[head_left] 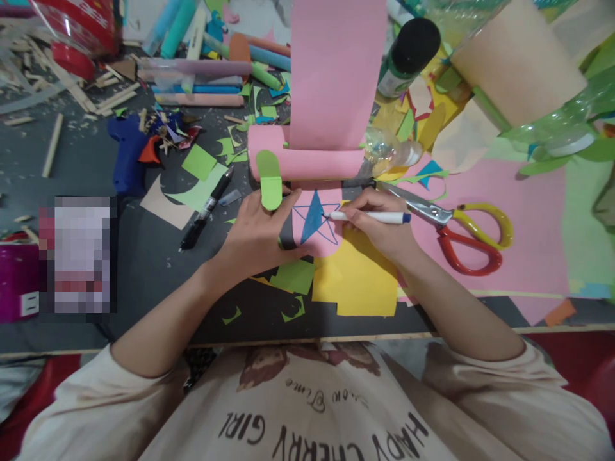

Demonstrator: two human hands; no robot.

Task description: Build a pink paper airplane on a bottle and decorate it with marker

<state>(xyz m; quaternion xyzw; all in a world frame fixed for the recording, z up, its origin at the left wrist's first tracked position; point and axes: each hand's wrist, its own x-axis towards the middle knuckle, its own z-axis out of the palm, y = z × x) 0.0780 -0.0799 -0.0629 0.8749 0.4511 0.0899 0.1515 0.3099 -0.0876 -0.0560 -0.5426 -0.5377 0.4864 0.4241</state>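
In my right hand (377,221) is a white marker pen (372,217) with a blue end, its tip touching a small pink paper piece (329,241). A blue star outline (313,219) is drawn there, partly coloured in. My left hand (262,224) lies on the piece's left side, fingers stretched out and thumb along its lower edge. Just above stands a pink paper craft (317,164), a rolled tube with a tall upright panel and a rounded green strip (270,182). Yellow paper (358,275) lies below the piece, partly under my right hand.
Scissors (449,221) with yellow and red handles lie at the right on pink paper (523,237). A black pen (206,208) and a blue glue gun (129,153) are at the left. A black-capped bottle (408,57) stands behind, among paper scraps and rolled papers.
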